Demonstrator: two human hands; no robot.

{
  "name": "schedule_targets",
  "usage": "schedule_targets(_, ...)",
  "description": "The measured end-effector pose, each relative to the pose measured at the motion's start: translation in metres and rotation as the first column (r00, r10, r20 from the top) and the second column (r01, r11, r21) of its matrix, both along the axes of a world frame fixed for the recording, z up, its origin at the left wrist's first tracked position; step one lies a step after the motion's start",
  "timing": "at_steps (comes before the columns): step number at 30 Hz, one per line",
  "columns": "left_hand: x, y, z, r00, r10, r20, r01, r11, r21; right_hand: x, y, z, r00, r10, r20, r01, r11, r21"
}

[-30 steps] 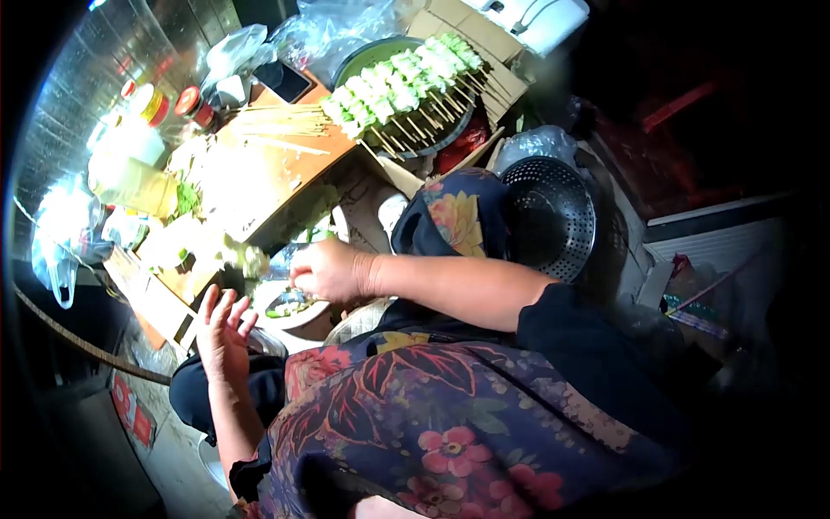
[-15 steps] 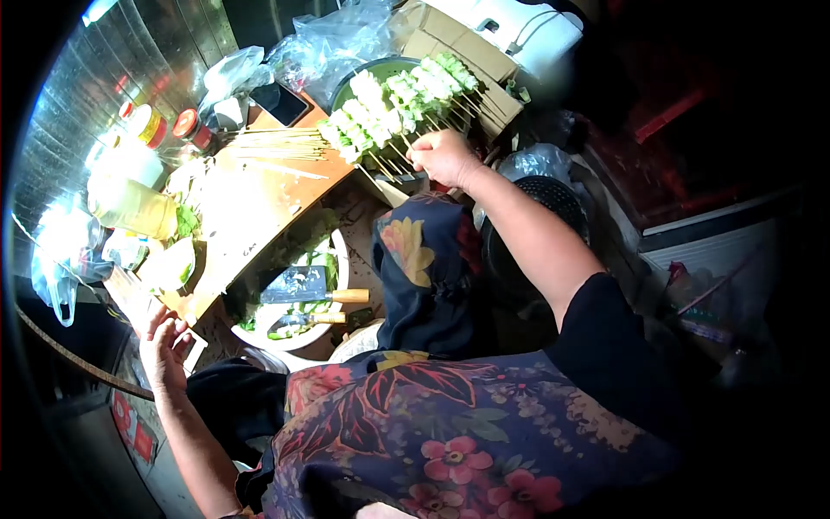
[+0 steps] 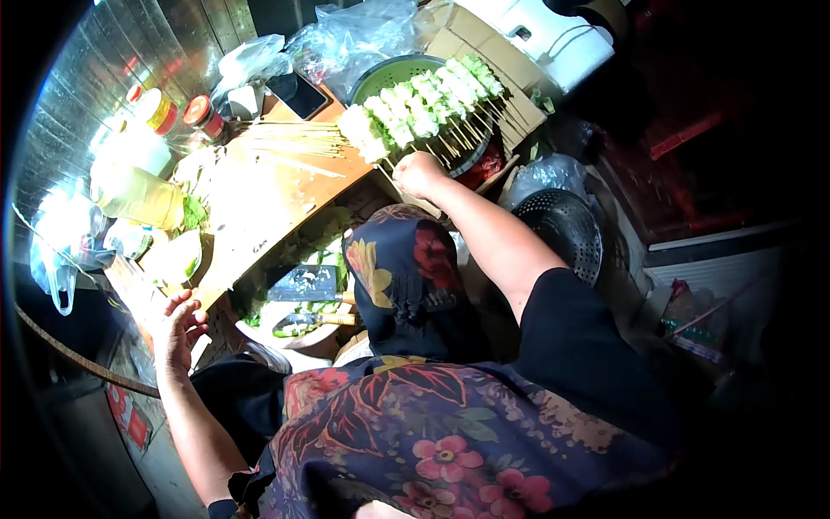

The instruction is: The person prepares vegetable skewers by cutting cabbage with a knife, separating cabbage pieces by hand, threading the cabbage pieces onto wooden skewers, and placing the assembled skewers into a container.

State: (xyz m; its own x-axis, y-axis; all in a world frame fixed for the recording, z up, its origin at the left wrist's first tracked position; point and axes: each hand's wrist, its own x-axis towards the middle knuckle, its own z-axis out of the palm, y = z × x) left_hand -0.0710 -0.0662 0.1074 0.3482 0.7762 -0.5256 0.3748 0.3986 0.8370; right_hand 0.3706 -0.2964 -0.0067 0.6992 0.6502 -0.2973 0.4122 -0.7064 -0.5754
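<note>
A row of pale green vegetable skewers (image 3: 432, 102) lies side by side across a green-rimmed colander (image 3: 389, 74). My right hand (image 3: 421, 176) is at the near left end of that row, fingers closed around the stick end of a skewer. Over by the lower left corner of the orange table (image 3: 268, 195), my left hand (image 3: 179, 329) has its fingers apart and slightly curled, with nothing in them. Loose bare sticks (image 3: 298, 138) lie on the tabletop left of the skewers. A leafy green piece (image 3: 183, 258) rests near the table's left end.
Below the table, a white basin (image 3: 298, 339) holds greens and a cleaver (image 3: 304, 284). A dark perforated colander (image 3: 566, 232) stands at the right. Jars (image 3: 204, 118), a phone (image 3: 296, 93), plastic bags (image 3: 354, 39) and cardboard (image 3: 484, 52) surround the tabletop.
My right hand went from above the basin to the skewer row, then shifted left along it. My left hand moved left and stays open. The knee below the table has shifted left.
</note>
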Motion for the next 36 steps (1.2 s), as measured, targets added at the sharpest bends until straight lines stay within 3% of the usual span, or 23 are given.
schedule_targets(2, -0.001, 0.003, -0.003, 0.999, -0.044, -0.007, 0.044, 0.999, -0.007, -0.001, 0.004, -0.003, 0.984, 0.117, 0.132, -0.092, 0.979, -0.182)
schedule_targets(3, 0.0, -0.001, -0.001, 0.999, -0.041, -0.01, 0.041, 0.999, -0.007, -0.002, 0.001, 0.0, 0.998, 0.017, 0.062, -0.008, 0.989, -0.147)
schedule_targets(10, 0.012, -0.007, 0.004, 0.996, -0.082, -0.02, 0.081, 0.997, -0.007, -0.011, 0.004, 0.021, 0.993, 0.07, 0.098, -0.046, 0.972, -0.23)
schedule_targets(13, 0.015, -0.004, 0.0, 0.995, -0.094, -0.035, 0.094, 0.996, -0.011, -0.015, 0.009, 0.018, 0.995, -0.037, 0.088, 0.052, 0.982, -0.18)
schedule_targets(17, 0.014, -0.003, -0.005, 0.994, -0.107, -0.028, 0.107, 0.994, -0.013, -0.014, 0.004, 0.014, 0.998, -0.005, 0.066, 0.015, 0.988, -0.155)
schedule_targets(18, 0.014, -0.002, -0.006, 0.994, -0.109, -0.025, 0.109, 0.994, -0.012, -0.007, 0.003, -0.012, 0.977, 0.027, 0.212, -0.003, 0.994, -0.112)
schedule_targets(20, 0.014, -0.001, -0.006, 0.993, -0.113, -0.017, 0.113, 0.994, -0.013, -0.004, 0.003, -0.021, 0.98, 0.034, 0.196, -0.013, 0.994, -0.11)
schedule_targets(24, 0.016, 0.0, -0.006, 0.995, -0.098, 0.013, 0.099, 0.995, -0.032, -0.013, -0.001, -0.009, 0.982, -0.042, 0.184, 0.053, 0.997, -0.052)
schedule_targets(31, 0.016, -0.001, -0.01, 0.991, -0.127, -0.038, 0.126, 0.992, -0.015, -0.017, -0.014, 0.008, 0.989, 0.001, 0.151, 0.014, 0.995, -0.099)
schedule_targets(33, 0.013, -0.001, -0.011, 0.99, -0.137, -0.032, 0.137, 0.99, -0.008, -0.018, -0.021, 0.012, 0.98, -0.074, 0.184, 0.084, 0.996, -0.044)
schedule_targets(36, 0.008, 0.004, -0.006, 0.993, -0.12, -0.014, 0.12, 0.99, 0.067, -0.014, -0.025, 0.029, 0.98, -0.016, 0.197, 0.018, 1.0, -0.008)
